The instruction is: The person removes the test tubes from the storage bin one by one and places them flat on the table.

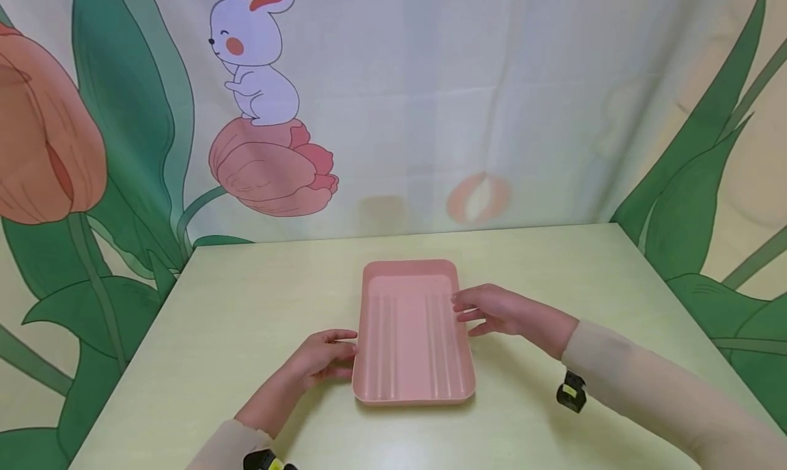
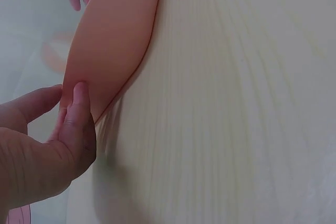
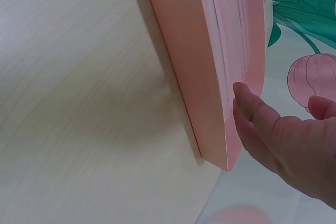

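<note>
A pink rectangular tray [image 1: 413, 340] with raised ribs along its floor lies lengthwise on the pale table. At its left side is my left hand [image 1: 322, 356], with fingertips at the outer wall. The left wrist view shows the thumb and fingers of that hand [image 2: 44, 148] against the tray's side [image 2: 115, 30], not curled round it. Over the right rim, my right hand [image 1: 496, 310] holds its fingers loosely extended. In the right wrist view these fingers [image 3: 260, 116] are by the tray's rim; whether they touch it I cannot tell.
The light wood-grain table [image 1: 258, 306] surrounds the tray. Behind it hangs a printed curtain [image 1: 393, 101] with a rabbit, tulips and green leaves. Dark wrist devices [image 1: 572, 391] hang below both sleeves [image 1: 645, 381].
</note>
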Demonstrator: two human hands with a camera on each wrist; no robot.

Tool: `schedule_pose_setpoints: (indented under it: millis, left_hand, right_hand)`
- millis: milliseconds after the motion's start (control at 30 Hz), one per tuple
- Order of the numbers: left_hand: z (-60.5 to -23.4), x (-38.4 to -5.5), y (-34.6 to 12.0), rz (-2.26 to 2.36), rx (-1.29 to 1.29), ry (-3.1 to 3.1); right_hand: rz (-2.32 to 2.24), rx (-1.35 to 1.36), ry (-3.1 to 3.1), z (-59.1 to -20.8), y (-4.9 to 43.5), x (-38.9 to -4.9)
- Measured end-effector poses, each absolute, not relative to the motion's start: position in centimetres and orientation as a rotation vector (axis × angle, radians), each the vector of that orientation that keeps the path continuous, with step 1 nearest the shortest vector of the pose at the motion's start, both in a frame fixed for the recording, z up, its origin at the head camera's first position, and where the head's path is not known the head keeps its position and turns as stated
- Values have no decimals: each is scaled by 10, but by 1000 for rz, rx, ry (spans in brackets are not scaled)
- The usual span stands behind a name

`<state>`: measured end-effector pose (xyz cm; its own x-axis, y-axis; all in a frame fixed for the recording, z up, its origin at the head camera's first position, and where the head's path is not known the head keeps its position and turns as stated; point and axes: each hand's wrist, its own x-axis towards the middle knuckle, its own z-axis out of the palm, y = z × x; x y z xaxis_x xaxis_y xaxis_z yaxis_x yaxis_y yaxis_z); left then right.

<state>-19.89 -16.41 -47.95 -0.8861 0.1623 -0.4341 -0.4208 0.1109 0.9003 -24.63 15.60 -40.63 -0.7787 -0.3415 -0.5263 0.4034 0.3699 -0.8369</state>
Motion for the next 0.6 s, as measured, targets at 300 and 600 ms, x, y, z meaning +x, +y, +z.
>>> schedule_pose_setpoints:
  millis: [300,600]
  left_hand:
    - [-482,-199,-167,1873,-257,1908]
    - [-483,-197,-167,1917,-253,1837]
  right_hand:
    - [-1448,70,1965,-407,153,-247]
    - [-1432,106,1928,-407,150,-248]
